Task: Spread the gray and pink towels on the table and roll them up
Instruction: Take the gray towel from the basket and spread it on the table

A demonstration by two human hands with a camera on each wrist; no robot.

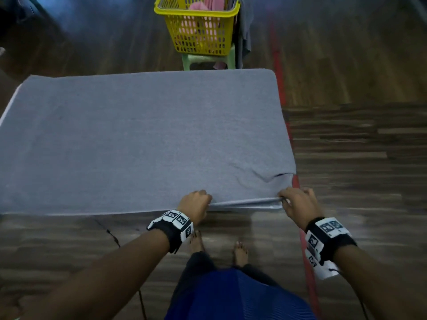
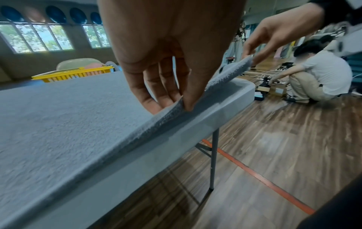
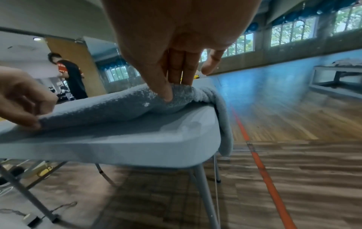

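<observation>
A gray towel [image 1: 138, 139] lies spread flat over the whole table, its right side hanging over the table's right end. My left hand [image 1: 196, 202] pinches the towel's near hem [image 2: 172, 114] between thumb and fingers and lifts it slightly off the table edge. My right hand [image 1: 298, 202] pinches the near right corner of the gray towel [image 3: 137, 105], which is bunched and raised there. A pink towel [image 1: 198, 8] sits in the yellow basket beyond the table. Another gray cloth [image 1: 245, 26] hangs beside the basket.
The yellow basket [image 1: 198, 40] stands on a green stool [image 1: 208, 60] behind the table's far edge. The white folding table edge [image 3: 137, 147] shows under the lifted hem. A red floor line [image 1: 279, 65] runs along the right. A crouching person [image 2: 321, 72] and a standing person [image 3: 68, 75] are nearby.
</observation>
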